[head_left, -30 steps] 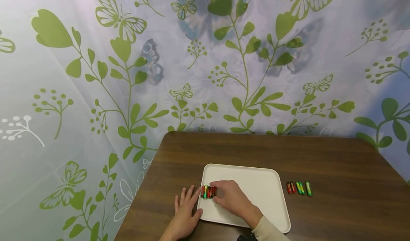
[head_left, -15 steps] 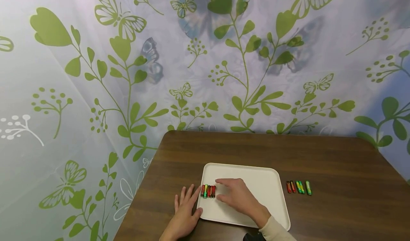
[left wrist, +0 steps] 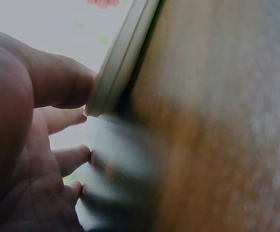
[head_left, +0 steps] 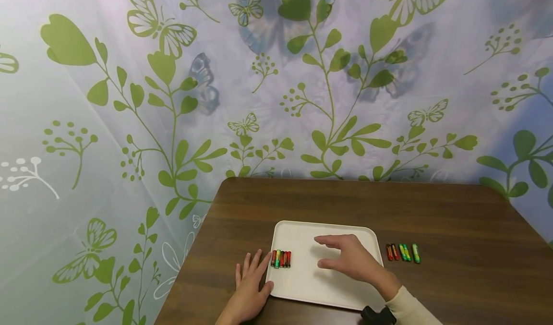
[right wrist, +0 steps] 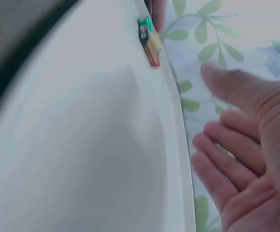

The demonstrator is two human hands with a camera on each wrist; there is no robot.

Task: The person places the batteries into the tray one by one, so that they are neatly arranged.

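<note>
A row of several red and green batteries (head_left: 281, 258) lies side by side along the left end of a white tray (head_left: 328, 286). My left hand (head_left: 249, 289) rests on the table at the tray's left rim, fingers straight and spread; in the left wrist view its thumb (left wrist: 65, 82) touches the rim. Over the right half of the tray hovers my right hand (head_left: 352, 258), thumb and fingers apart with nothing between them. The right wrist view shows that same hand (right wrist: 246, 154) with its palm bare and the battery row (right wrist: 149, 42) farther off.
On the brown wooden table (head_left: 466, 277), right of the tray, lie two red batteries (head_left: 392, 252), two green-and-yellow ones (head_left: 404, 252) and a larger green one (head_left: 416, 253). Behind the table's far edge hangs a leaf-and-butterfly patterned cloth (head_left: 268, 99).
My right hand has drawn away from the battery row and moved right across the tray, its fingers spreading wider. The left hand and the batteries stay in place.
</note>
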